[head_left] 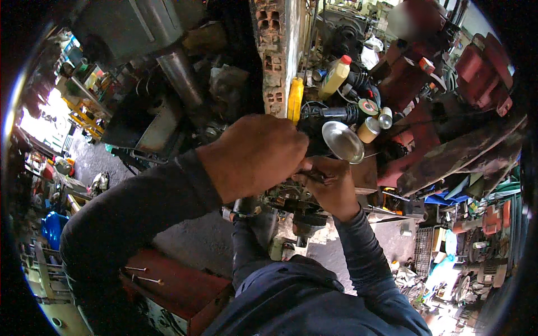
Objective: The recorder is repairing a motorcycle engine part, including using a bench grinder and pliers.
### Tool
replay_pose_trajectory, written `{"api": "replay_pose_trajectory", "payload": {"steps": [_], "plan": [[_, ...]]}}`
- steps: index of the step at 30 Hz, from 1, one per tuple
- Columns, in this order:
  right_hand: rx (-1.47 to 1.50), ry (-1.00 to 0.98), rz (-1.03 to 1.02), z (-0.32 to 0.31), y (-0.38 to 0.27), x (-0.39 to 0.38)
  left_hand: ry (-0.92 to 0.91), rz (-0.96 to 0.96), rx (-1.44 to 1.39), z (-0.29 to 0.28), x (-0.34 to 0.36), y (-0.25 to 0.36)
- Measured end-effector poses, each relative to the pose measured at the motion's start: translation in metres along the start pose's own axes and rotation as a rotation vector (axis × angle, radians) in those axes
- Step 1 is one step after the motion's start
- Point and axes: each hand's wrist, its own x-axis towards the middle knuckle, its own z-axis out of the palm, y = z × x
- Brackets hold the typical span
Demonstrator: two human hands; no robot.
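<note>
Just beside the right hand, dark machinery

Dark long sleeves, apparently navy top

grip of the left hand seemingly hidden

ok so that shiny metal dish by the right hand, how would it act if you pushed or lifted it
The dish looks like bare metal, so probably stiff, not floppy. Its smooth shine suggests it could slide or slip in the fingers. Pushed right, it might knock the tan jar close beside it.
</note>
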Motion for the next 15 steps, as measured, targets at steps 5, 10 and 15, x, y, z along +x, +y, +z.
{"api": "replay_pose_trajectory", "payload": {"steps": [5, 10, 15], "plan": [[-0.008, -0.029, -0.006, -0.002, -0.002, 0.002, -0.013, 0.168, 0.042, -0.003, 0.007, -0.006], [0.070, -0.062, 0.001, -0.004, -0.007, 0.003, -0.019, 0.112, 0.019, -0.002, 0.004, -0.004], [-0.013, -0.109, 0.013, -0.005, 0.001, 0.008, 0.039, 0.066, -0.019, 0.006, 0.001, -0.002]]}}
